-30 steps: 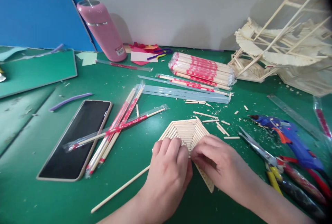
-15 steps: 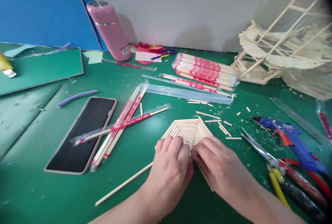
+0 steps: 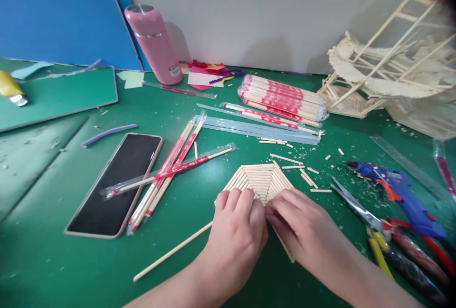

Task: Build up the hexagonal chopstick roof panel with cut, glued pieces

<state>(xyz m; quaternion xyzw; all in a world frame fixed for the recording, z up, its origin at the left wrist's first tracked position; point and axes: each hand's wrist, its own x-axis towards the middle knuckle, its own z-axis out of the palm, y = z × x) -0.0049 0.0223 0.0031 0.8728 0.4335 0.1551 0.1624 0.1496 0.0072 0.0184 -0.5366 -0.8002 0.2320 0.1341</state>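
Pressing unevenly could crack the stick panel (image 3: 264,178), held toward the near edge of the tabletop (image 3: 53,274): your left hand (image 3: 237,227) curls over it, your right hand (image 3: 302,225) pinches its side. Bumping the long stick (image 3: 173,252) might twist it; swinging right could knock the scissors (image 3: 358,208).

Soft light glares on the glossy green tabletop (image 3: 210,177) toward seven o'clock; the pink cylindrical bottle (image 3: 156,49) shadows the plain grey wall (image 3: 228,8) at its three o'clock; the two-o'clock corner blurs dark.
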